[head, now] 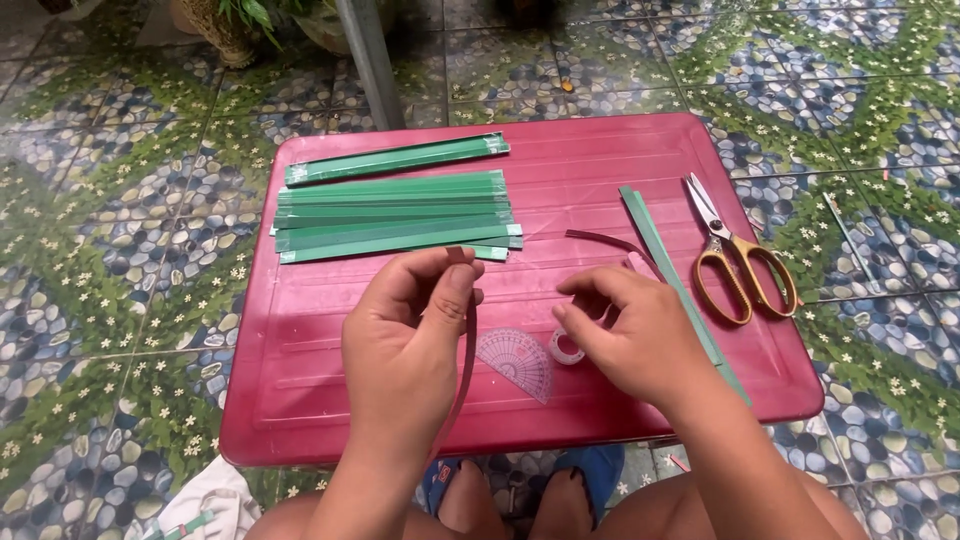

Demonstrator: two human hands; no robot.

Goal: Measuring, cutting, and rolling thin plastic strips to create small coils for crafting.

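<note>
My left hand pinches a thin dark red paper strip that runs down from my fingertips toward my lap. My right hand rests on the red tray, fingers curled over a small roll of clear tape. A clear plastic protractor lies on the tray between my hands. A stack of green paper strips lies at the tray's far left, one more green strip set apart above it. Another dark red strip curls just beyond my right hand.
Gold-handled scissors lie at the tray's right edge, beside a long green strip. The tray sits low over a pebble-and-leaf patterned tile floor. A metal pole and a potted plant stand behind. My knees show below.
</note>
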